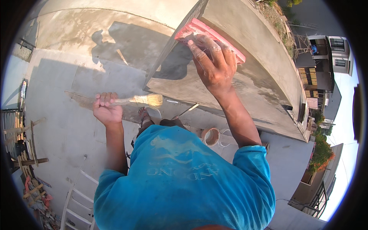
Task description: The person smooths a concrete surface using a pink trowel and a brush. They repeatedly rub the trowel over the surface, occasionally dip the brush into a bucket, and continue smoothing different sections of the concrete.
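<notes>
My right hand (pixel 215 67) is closed on a pink plastering float (pixel 230 45), its fingers smeared with pale residue. The float lies against the grey plastered wall (pixel 245 86), near its upper edge. Off to the left, my left hand (pixel 107 107) grips a paintbrush (pixel 147 100) by its handle. The brush's pale yellow bristles point right, toward the wall, and are apart from it. A long thin brownish piece (pixel 79 98) shows just beyond my left hand; I cannot tell whether it is held.
Below the wall stands a round bucket (pixel 210 136), with a stick (pixel 188 110) nearby. A white ladder (pixel 76 203) is at the lower left, below stacked timber and scrap wood (pixel 28 159). Houses and a flowering bush (pixel 321 153) appear at the right. Shadows fall across the grey ground.
</notes>
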The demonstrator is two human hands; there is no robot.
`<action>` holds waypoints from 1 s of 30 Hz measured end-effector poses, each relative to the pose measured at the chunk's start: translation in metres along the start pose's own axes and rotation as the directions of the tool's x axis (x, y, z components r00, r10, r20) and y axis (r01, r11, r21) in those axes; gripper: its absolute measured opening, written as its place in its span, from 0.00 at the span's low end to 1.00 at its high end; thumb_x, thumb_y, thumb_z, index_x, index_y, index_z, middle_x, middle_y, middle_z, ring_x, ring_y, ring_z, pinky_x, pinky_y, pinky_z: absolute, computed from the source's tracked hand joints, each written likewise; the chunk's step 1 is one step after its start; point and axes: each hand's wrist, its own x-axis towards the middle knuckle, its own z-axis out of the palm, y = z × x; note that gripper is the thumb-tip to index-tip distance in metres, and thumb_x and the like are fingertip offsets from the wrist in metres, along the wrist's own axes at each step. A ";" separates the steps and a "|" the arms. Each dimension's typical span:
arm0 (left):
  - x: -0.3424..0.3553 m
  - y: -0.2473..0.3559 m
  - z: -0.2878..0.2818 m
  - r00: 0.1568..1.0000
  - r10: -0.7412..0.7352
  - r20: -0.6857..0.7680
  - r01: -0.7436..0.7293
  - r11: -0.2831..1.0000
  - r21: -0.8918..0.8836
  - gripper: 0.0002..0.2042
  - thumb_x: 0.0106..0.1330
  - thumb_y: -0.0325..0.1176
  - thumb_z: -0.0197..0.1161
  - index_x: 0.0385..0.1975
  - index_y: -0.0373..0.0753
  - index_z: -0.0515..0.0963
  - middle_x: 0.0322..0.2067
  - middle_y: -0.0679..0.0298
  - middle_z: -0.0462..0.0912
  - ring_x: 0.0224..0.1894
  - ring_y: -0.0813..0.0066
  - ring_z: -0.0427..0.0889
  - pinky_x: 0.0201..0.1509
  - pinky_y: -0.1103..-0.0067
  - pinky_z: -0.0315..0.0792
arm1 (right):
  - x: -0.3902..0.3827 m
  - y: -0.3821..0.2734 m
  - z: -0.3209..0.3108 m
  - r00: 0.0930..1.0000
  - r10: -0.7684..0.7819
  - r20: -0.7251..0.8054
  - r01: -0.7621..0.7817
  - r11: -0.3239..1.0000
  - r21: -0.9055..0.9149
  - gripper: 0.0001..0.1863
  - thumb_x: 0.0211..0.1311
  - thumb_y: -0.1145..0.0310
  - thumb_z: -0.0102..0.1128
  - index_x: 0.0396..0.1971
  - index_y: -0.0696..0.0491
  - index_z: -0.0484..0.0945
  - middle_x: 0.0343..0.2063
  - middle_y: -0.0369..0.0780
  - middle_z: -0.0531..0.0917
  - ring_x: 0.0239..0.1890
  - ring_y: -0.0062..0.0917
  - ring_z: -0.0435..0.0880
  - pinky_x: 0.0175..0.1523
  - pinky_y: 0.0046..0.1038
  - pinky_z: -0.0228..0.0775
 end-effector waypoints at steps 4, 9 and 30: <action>0.014 -0.007 0.006 0.997 -0.066 0.045 0.077 0.948 -0.310 0.05 0.64 0.24 0.45 0.32 0.40 0.69 0.17 0.71 0.61 0.19 0.77 0.61 0.32 0.76 0.63 | -0.062 -0.019 -0.015 0.929 0.294 0.224 -0.367 0.804 0.468 0.21 0.49 0.76 0.75 0.46 0.47 0.87 0.52 0.40 0.83 0.49 0.26 0.81 0.51 0.26 0.74; 0.002 -0.034 0.032 0.969 -0.229 0.097 0.244 0.801 -0.547 0.06 0.64 0.23 0.44 0.32 0.39 0.68 0.17 0.71 0.60 0.19 0.77 0.62 0.31 0.76 0.64 | -0.051 -0.056 -0.047 0.710 0.285 0.644 -0.577 -0.289 0.764 0.23 0.60 0.69 0.74 0.54 0.58 0.78 0.52 0.43 0.82 0.54 0.26 0.79 0.57 0.31 0.72; -0.076 0.042 -0.101 0.989 0.093 -0.118 -0.123 0.952 -0.279 0.03 0.64 0.22 0.46 0.31 0.39 0.64 0.19 0.69 0.62 0.21 0.77 0.61 0.32 0.76 0.62 | 0.288 -0.009 -0.006 -0.175 -0.095 0.980 0.166 0.978 0.124 0.16 0.53 0.67 0.75 0.43 0.53 0.88 0.34 0.37 0.90 0.35 0.23 0.85 0.39 0.25 0.76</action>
